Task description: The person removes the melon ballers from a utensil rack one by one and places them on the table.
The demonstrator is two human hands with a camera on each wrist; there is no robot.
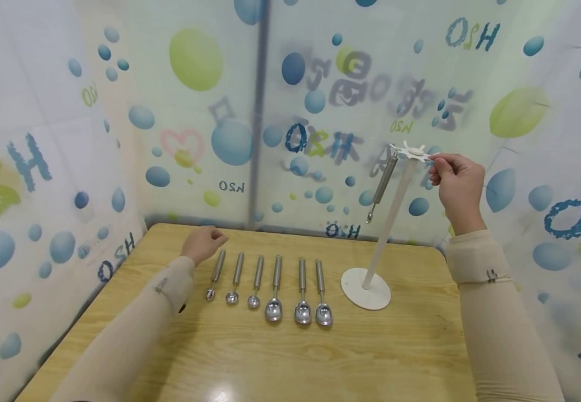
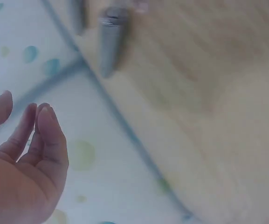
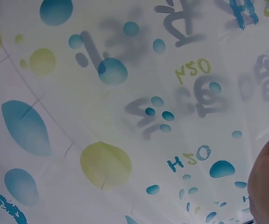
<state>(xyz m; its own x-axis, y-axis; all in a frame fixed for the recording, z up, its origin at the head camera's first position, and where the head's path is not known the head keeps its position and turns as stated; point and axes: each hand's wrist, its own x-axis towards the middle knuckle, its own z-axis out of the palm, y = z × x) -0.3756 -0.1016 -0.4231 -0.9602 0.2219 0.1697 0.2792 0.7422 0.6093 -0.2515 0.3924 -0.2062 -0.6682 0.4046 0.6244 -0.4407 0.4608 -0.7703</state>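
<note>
My right hand [image 1: 460, 187] pinches one arm of the white hook top [image 1: 414, 152] on an upright stand. The stand's pole [image 1: 393, 220] leans in the head view, rising from a round white base [image 1: 358, 294]. From a hook on the left side hangs a small steel scoop [image 1: 385, 178], bowl down. My left hand [image 1: 201, 244] holds nothing; its fingers are loosely bent beside the handle top of the leftmost scoop [image 1: 218, 267]. In the left wrist view, the same hand [image 2: 34, 170] is apart from a blurred steel handle [image 2: 112, 44].
Several more steel scoops lie in a row, handles away from me, among them a larger one [image 1: 273, 310] and the rightmost [image 1: 323, 314] near the stand's base. The wooden table [image 1: 270, 368] meets a patterned curtain [image 1: 195, 167] at its back edge.
</note>
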